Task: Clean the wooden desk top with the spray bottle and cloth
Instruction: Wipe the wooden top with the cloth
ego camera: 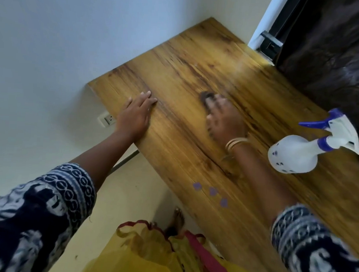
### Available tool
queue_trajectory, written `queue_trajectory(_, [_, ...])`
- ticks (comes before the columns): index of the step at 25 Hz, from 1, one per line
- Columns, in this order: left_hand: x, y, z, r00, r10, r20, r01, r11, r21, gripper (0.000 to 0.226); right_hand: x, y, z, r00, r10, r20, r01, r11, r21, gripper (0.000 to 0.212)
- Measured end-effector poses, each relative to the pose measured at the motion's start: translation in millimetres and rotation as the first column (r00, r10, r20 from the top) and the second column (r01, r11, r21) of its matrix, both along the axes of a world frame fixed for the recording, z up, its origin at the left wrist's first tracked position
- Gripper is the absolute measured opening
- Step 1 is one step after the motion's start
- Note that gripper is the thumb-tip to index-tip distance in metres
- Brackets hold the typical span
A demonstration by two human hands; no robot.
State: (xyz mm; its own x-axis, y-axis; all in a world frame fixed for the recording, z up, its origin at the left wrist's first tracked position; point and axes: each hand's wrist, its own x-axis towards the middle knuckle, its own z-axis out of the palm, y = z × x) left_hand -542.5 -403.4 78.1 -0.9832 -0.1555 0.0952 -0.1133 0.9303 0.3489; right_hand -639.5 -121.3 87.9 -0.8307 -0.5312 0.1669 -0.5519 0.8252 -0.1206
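Note:
The wooden desk top point(191, 58) runs from the white wall toward me. My left hand point(136, 114) lies flat on its left edge, fingers straight. My right hand point(224, 119), blurred by motion and wearing gold bangles, presses a dark cloth point(206, 96) against the wood near the middle; only the cloth's far end shows past my fingers. A white spray bottle point(299, 153) with a blue trigger and nozzle stands on the desk to the right of my right forearm, untouched.
A dark curtain point(337, 51) hangs along the desk's right side next to a white window frame point(263, 21). A wall socket point(107, 120) sits below the desk's left edge. Small purple marks point(212, 191) dot the near wood. My foot point(176, 219) stands on the floor.

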Motion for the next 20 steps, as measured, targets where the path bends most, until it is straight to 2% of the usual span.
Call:
queue_trajectory(1, [1, 1, 0, 1.0, -0.001, 0.0, 0.001, 1.0, -0.001, 0.041, -29, 21, 1, 0.982, -0.187, 0.038, 0.188, 0.982, -0.013, 0.054])
queue_trajectory(3, [0, 0, 1, 1.0, -0.001, -0.012, 0.001, 1.0, 0.005, 0.041, -64, 44, 4, 0.875, -0.452, 0.173, 0.465, 0.885, -0.04, 0.055])
queue_trajectory(4, [0, -1, 1, 1.0, -0.002, -0.014, 0.002, 1.0, 0.008, 0.041, -66, 40, 5, 0.831, -0.517, 0.203, 0.533, 0.845, -0.03, 0.056])
queue_trajectory(5, [0, -1, 2, 1.0, -0.007, -0.01, 0.007, 1.0, 0.009, 0.041, -59, 29, 6, 0.827, -0.53, 0.186, 0.542, 0.84, -0.018, 0.056])
queue_trajectory(7, [0, 0, 3, 1.0, -0.014, 0.001, 0.014, 1.0, 0.004, 0.044, -23, -2, 5, 0.926, -0.367, 0.094, 0.37, 0.929, -0.017, 0.056])
queue_trajectory(9, [1, 4, 3, 1.0, 0.003, 0.018, -0.003, 1.0, -0.008, 0.045, 38, -35, 0, 0.997, -0.06, 0.048, 0.061, 0.998, -0.018, 0.055])
queue_trajectory(11, [-1, 11, 3, 0.999, 0.018, 0.029, -0.016, 0.999, -0.04, 0.044, 106, -54, -5, 0.972, 0.222, 0.077, -0.221, 0.975, -0.023, 0.055])
queue_trajectory(13, [-4, 18, 5, 1.0, -0.005, 0.002, 0.005, 0.998, -0.056, 0.042, 112, -55, -5, 0.925, 0.359, 0.121, -0.354, 0.933, -0.059, 0.054])
queue_trajectory(14, [-9, 21, 7, 0.999, -0.034, -0.026, 0.033, 0.999, -0.041, 0.038, 90, -50, -5, 0.936, 0.337, 0.1, -0.334, 0.941, -0.051, 0.054])
queue_trajectory(15, [-14, 26, 9, 0.997, -0.062, -0.053, 0.061, 0.998, -0.017, 0.033, 62, -43, -7, 0.968, 0.24, 0.071, -0.239, 0.971, -0.032, 0.054])
queue_trajectory(17, [-29, 42, 13, 0.99, -0.105, -0.09, 0.109, 0.993, 0.034, 0.03, -3, -18, -8, 0.998, -0.038, 0.057, 0.039, 0.999, -0.027, 0.053])
queue_trajectory(20, [-48, 73, 9, 0.977, -0.182, -0.114, 0.193, 0.977, 0.094, 0.033, -76, 23, -9, 0.909, -0.405, 0.101, 0.411, 0.91, -0.056, 0.052])
